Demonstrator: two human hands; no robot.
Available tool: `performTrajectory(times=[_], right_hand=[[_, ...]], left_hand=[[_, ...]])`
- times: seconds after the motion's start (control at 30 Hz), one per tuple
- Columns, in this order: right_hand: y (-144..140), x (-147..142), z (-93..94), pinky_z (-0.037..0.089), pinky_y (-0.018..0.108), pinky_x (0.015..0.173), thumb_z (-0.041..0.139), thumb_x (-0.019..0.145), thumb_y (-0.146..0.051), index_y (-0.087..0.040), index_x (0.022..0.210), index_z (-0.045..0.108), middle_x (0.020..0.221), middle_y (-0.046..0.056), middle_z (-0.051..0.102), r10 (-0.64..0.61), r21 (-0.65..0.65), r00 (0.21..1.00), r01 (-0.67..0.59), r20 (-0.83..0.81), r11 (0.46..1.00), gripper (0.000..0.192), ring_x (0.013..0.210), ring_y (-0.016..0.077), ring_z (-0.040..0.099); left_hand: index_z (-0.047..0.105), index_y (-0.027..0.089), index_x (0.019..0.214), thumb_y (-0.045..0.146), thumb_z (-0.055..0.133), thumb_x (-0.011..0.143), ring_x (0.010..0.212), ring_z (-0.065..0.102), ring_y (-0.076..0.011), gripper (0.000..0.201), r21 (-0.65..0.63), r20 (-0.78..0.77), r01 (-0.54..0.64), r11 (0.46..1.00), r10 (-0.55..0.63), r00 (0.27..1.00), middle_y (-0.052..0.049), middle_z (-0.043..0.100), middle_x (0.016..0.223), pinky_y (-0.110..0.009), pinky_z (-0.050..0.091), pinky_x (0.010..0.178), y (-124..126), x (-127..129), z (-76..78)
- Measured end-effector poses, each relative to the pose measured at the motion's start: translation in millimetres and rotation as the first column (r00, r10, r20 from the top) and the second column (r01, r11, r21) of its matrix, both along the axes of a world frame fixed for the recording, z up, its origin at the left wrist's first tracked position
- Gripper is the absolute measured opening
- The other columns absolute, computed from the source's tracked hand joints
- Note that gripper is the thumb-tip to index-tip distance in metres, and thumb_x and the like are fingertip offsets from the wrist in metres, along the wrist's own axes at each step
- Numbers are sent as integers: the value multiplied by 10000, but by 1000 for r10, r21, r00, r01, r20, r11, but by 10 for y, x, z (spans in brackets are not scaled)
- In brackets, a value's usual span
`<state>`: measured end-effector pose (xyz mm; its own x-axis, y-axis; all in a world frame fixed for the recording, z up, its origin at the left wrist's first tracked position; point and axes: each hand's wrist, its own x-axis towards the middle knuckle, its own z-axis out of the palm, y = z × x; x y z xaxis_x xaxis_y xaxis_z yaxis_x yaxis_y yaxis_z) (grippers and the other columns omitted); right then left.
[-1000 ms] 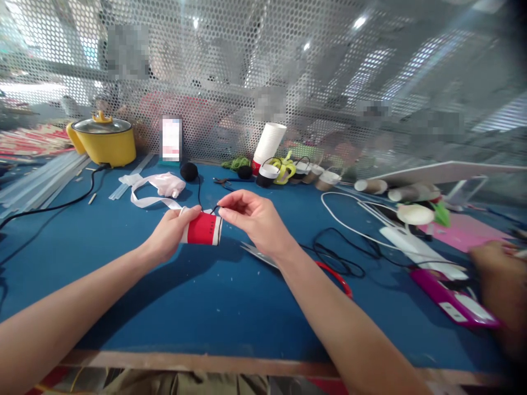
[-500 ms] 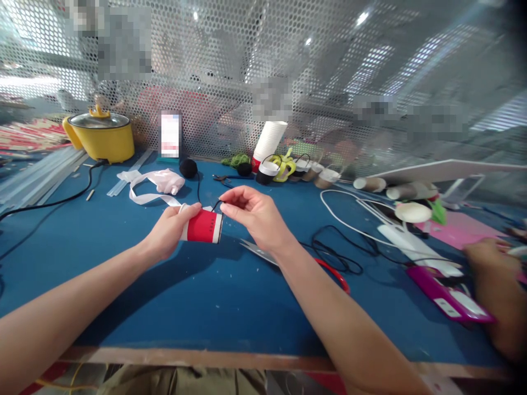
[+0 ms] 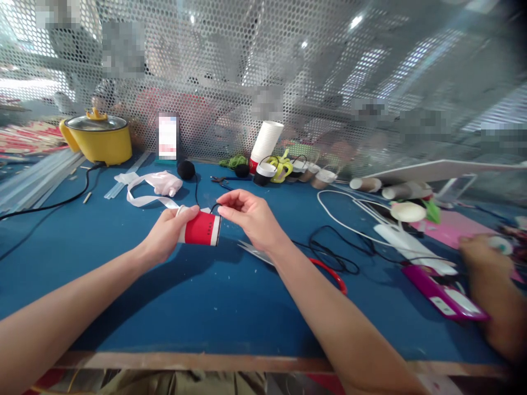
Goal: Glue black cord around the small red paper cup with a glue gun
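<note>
A red and white paper cup (image 3: 201, 229) lies on its side in the air above the blue table, its base toward the right. My left hand (image 3: 164, 233) is closed around the cup's rim end. Thumb and forefinger of my right hand (image 3: 249, 216) pinch a black cord (image 3: 214, 207) just above the cup's base. A dark line of cord runs along the base edge. Another stretch of cord leads from behind the cup up to a black yarn ball (image 3: 186, 170). Scissors (image 3: 331, 274) with red handles lie partly under my right forearm.
A white ribbon (image 3: 142, 198) lies behind my left hand. Beyond are a yellow electric pot (image 3: 101, 144), a phone (image 3: 167, 137), stacked paper cups (image 3: 267, 141) and small handled cups (image 3: 324, 178). At right are a purple power strip (image 3: 444, 293), loose cables and another person's hand (image 3: 477, 252).
The whole view has shifted slightly. My hands keep the same grip on the cup and the cord. The other person's hand at right has moved a little.
</note>
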<state>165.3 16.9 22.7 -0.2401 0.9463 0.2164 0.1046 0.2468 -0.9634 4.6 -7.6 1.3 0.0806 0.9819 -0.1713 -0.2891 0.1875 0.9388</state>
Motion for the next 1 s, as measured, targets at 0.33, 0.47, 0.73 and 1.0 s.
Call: performTrajectory(times=[0.33, 0.47, 0.73, 1.0], right_hand=[[4, 5, -19, 450, 269, 688, 653, 622, -213, -186, 731, 593, 725, -21, 593, -7, -45, 1000, 7, -16, 999, 127, 686, 105, 543], [5, 2, -24, 448, 272, 696, 653, 621, -212, -187, 735, 593, 734, -20, 597, -3, -58, 1000, 1, -23, 998, 131, 694, 108, 547], [16, 10, -37, 435, 257, 670, 652, 624, -196, -179, 732, 597, 711, -29, 585, -5, -75, 999, 1, -53, 997, 122, 655, 93, 528], [11, 14, -30, 428, 257, 672, 656, 622, -173, -179, 723, 601, 713, -30, 592, -5, -62, 997, 0, -77, 998, 114, 665, 94, 533]], left_hand=[[586, 122, 540, 408, 680, 618, 414, 471, -76, 311, 38, 45, 17, 999, -18, 999, 4, 569, 475, -188, 341, 431, -10, -8, -29], [587, 126, 537, 400, 679, 620, 420, 477, -79, 301, 53, 53, 11, 999, -13, 999, 3, 577, 481, -191, 352, 439, -9, -9, -32], [587, 119, 539, 408, 673, 619, 419, 458, -72, 312, 74, 49, 7, 997, -11, 999, 13, 555, 469, -190, 348, 439, -8, -12, -47], [590, 115, 539, 427, 694, 582, 433, 476, -76, 331, 60, 47, -3, 998, 0, 999, 4, 576, 486, -190, 357, 450, -8, -19, -48]])
